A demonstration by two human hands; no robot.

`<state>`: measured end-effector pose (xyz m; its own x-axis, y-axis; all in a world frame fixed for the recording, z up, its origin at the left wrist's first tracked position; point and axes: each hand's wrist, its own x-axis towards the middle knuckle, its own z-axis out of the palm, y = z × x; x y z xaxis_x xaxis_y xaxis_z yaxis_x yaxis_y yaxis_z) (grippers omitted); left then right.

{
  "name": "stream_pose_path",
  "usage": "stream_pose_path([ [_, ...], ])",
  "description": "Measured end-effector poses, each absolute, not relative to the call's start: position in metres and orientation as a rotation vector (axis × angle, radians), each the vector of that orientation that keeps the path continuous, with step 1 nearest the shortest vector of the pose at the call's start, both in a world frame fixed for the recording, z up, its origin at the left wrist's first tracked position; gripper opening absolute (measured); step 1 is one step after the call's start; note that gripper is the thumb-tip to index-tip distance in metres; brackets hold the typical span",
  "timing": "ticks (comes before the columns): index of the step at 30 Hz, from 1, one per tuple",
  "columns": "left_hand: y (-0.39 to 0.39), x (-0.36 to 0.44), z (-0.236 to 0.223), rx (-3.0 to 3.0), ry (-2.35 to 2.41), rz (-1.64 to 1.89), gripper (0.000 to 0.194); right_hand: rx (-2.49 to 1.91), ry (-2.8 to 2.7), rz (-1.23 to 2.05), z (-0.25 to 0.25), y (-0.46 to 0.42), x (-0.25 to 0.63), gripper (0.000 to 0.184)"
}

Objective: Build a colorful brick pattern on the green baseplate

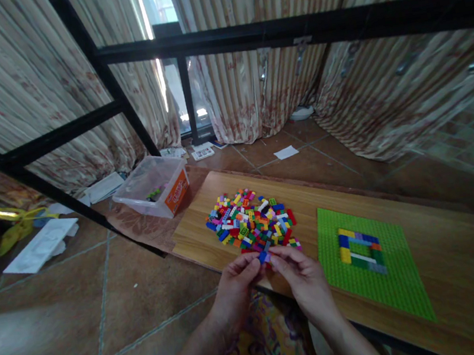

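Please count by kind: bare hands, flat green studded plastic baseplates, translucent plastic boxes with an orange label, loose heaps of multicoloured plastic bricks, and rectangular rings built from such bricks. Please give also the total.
Bare hands: 2 (left hand, right hand)
Green baseplate: 1
Translucent box: 1
Brick heap: 1
Brick ring: 1
Total: 6

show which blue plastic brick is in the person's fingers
The small blue plastic brick pinched by the left hand; the other visible blue bricks lie in the multicoloured brick pile or sit on the flat green studded baseplate.
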<state>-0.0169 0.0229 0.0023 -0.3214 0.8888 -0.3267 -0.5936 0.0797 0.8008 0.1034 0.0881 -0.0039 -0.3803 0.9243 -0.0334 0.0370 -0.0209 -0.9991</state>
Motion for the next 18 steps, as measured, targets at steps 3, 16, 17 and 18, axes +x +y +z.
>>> stream_pose_path([
  [3,0.014,-0.005,0.002,0.311,1.058,1.512,0.025,-1.101,-1.417,1.604,-0.004,0.081,0.110,0.027],
  [16,0.005,0.005,-0.007,0.462,1.215,1.296,0.029,-1.138,-1.335,1.797,-0.016,0.056,0.131,0.026],
  [17,0.005,0.005,-0.007,0.434,1.202,1.295,0.030,-1.136,-1.336,1.793,-0.018,0.057,0.129,0.027],
  [18,0.006,0.004,-0.008,0.402,1.189,1.298,0.030,-1.138,-1.347,1.781,-0.020,0.058,0.128,0.027],
])
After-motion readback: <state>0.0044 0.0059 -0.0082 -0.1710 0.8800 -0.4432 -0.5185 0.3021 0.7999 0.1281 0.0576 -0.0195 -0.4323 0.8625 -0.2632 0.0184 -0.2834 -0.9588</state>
